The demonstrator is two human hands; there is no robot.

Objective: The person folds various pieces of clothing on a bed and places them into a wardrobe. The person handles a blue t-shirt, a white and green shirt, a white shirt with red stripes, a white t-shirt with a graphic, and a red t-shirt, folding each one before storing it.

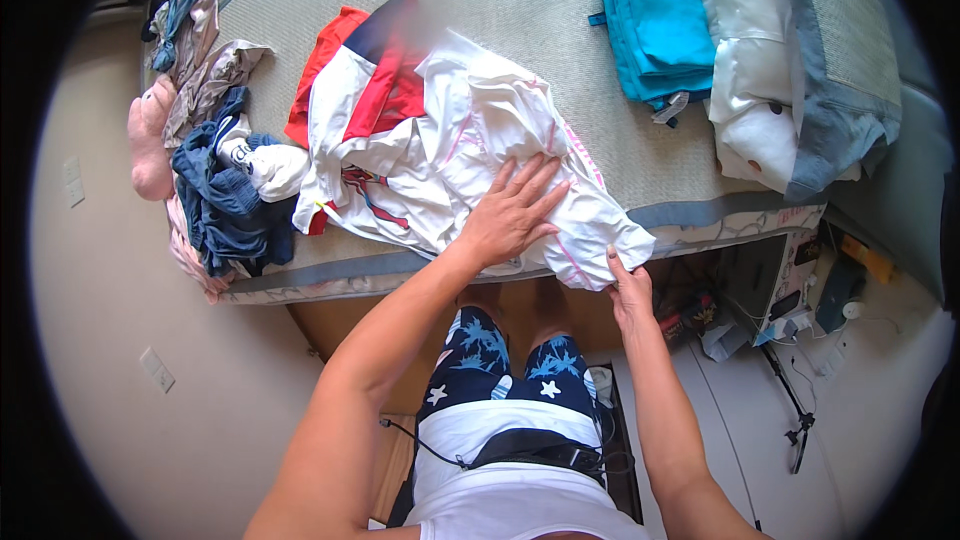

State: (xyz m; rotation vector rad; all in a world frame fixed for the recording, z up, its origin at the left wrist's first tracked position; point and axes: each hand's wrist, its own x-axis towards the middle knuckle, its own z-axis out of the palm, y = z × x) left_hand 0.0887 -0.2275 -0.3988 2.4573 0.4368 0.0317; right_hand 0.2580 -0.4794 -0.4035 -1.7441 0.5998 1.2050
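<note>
A white garment with pink seams (pixel 517 120) lies rumpled at the near edge of the bed. My left hand (pixel 514 206) rests flat on it with the fingers spread. Its lower right corner is pinched between the thumb and fingers of my right hand (pixel 628 281). Beside and partly under this garment, to the left, is a white garment with red parts and a printed figure (pixel 375 157). An orange-red piece of cloth (pixel 322 67) shows at its far left side.
Dark blue clothes (pixel 225 202) and a white bundled cloth (pixel 277 169) lie at the left, near a pink plush thing (pixel 150 139). A folded turquoise cloth (pixel 660 30) lies at the back right, beside a white satin-like bundle (pixel 750 75). The mattress edge (pixel 337 277) runs before my legs.
</note>
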